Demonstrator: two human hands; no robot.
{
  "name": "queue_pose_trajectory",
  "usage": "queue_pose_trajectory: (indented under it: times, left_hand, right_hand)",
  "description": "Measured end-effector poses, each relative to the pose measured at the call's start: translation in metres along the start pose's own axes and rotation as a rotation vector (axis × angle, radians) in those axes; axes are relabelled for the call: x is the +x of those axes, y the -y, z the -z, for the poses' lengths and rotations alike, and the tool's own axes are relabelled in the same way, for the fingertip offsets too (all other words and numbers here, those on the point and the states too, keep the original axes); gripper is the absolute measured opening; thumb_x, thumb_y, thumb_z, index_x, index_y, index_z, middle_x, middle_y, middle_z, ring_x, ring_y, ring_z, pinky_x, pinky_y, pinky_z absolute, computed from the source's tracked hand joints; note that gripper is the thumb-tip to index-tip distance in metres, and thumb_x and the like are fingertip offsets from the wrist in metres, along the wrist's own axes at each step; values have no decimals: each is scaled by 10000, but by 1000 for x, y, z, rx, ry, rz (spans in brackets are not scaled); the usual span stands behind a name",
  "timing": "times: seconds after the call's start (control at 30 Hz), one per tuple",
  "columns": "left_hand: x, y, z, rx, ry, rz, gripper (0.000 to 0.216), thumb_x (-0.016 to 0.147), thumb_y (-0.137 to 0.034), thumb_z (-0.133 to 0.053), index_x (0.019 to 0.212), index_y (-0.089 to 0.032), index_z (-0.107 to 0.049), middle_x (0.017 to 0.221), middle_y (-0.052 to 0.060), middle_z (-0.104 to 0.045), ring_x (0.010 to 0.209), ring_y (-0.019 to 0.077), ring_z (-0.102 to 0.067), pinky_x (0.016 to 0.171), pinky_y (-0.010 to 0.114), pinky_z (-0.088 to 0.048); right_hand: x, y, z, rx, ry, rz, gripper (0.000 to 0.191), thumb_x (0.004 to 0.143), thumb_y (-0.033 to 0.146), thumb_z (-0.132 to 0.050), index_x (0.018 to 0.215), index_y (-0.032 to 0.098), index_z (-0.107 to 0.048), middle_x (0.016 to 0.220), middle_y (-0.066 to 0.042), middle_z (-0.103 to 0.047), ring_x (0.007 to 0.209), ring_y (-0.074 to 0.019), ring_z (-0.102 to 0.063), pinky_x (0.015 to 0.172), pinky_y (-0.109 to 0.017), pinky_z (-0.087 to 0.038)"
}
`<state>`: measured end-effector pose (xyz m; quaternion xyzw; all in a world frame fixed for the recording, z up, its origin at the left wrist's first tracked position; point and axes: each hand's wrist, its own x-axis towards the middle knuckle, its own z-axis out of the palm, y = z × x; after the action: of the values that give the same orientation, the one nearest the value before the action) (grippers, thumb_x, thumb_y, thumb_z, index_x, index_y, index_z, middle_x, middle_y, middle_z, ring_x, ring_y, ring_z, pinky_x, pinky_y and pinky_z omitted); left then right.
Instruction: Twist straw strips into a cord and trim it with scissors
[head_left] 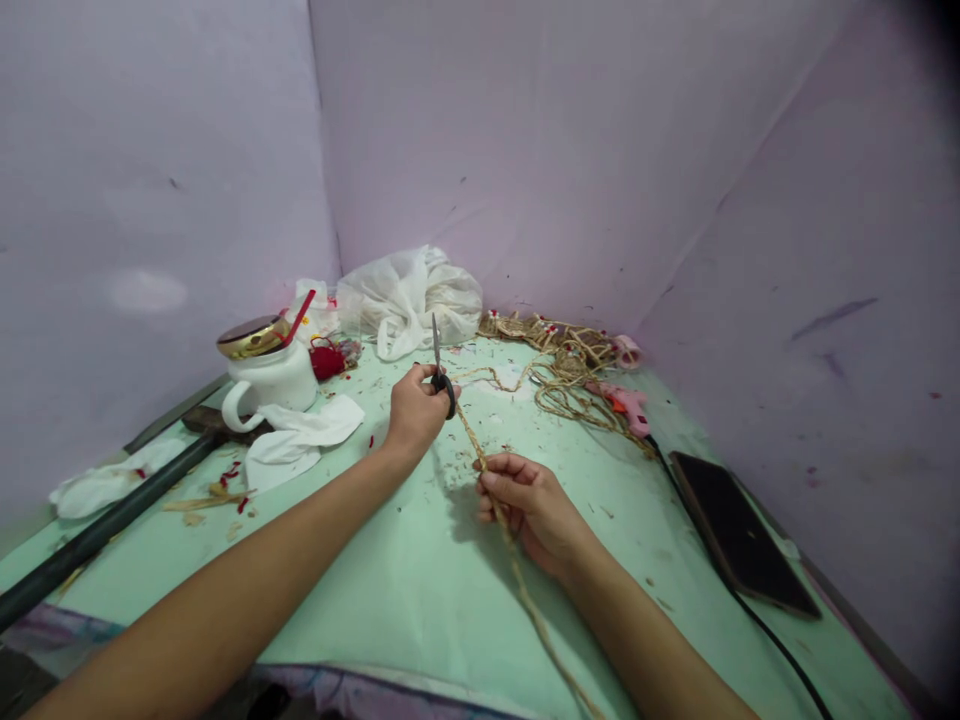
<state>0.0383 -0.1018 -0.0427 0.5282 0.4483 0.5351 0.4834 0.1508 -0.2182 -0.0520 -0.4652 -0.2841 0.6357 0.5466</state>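
My left hand (418,408) is closed on a pair of scissors (442,388) with black handles, blades pointing up and away from me. A braided straw-coloured rope (519,575) runs from near the scissors down toward the lower right. Lower down, my right hand (529,505) pinches this rope between thumb and fingers. Its near end passes out of the bottom of the view. Behind the scissors, a thinner stretch of rope (499,380) leads over the table to a tangled pile of rope (574,375). Whether the two stretches join is hidden by my left hand.
A pink glue gun (631,408) lies by the pile, its black cord (765,630) running past a dark phone or tablet (739,530). At left are a hammer (142,505), white cloth (300,440) and white mug (277,380). A plastic bag (409,300) sits against the wall.
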Motion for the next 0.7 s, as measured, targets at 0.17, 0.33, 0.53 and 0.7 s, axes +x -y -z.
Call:
queue_pose_trajectory:
  times: [0.17,0.33,0.53,0.7]
  left_hand:
    - [-5,-4,21,236,221,-66,295,571,-304,-651,820,-170,-568,486,-34,-525,424,101,-467,425,197,-338]
    - [-33,-25,37,885,406,-400,246,658,-252,-525,893,-254,-599,652,-7,-607,569,144,-529,518,228,-331]
    - [-58,-32,38,1347,551,-461,314,710,-282,-422,1002,-256,-533,827,31,-636,755,218,-586,581,282,-358]
    - [-58,-28,37,1447,532,-502,392,705,-248,-400,1085,-243,-495,879,43,-632,752,234,-595,569,308,-372]
  right_hand:
    - [7,12,16,-3,-198,90,246,498,179,-725,702,127,-598,547,18,-558,389,-37,-413,309,-141,-268]
    - [11,17,23,1,-273,144,253,488,177,-706,719,121,-618,558,17,-546,386,-17,-355,308,-132,-156]
    - [12,17,23,3,-349,189,245,482,194,-709,700,119,-626,552,18,-542,398,-24,-347,326,-146,-141]
    - [11,17,22,-21,-369,207,246,488,200,-703,710,116,-636,550,16,-546,401,-29,-342,335,-157,-132]
